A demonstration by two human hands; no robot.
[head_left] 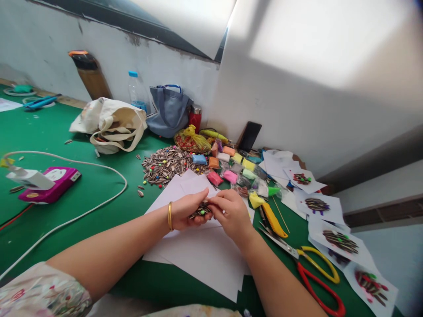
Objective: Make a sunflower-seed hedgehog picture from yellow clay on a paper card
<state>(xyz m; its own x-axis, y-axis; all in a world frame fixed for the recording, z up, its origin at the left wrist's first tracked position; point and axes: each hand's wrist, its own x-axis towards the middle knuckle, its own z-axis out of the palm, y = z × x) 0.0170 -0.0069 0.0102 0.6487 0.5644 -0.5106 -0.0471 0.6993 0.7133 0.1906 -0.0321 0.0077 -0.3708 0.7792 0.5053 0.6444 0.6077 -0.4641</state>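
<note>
Above sheets of white paper (205, 251), my left hand (190, 210) is cupped around a small cluster of striped sunflower seeds (195, 214), with a green bit among them. My right hand (231, 213) meets it from the right, thumb and fingertips pinched together at the cluster's edge. What exactly those fingertips grip is hidden. Behind the paper lies a loose heap of sunflower seeds (161, 166) mixed with small coloured balls. Small packets of coloured clay, such as a pink packet (230, 176) and a blue packet (199, 159), spread beside the heap.
Scissors (294, 252) and a yellow utility knife (274, 220) lie right of my right arm. Seed-decorated papers (340, 241) line the right edge. A white cable (99, 204) loops from a purple power strip (49, 185) at left. Bags, including a blue bag (169, 114), stand along the wall.
</note>
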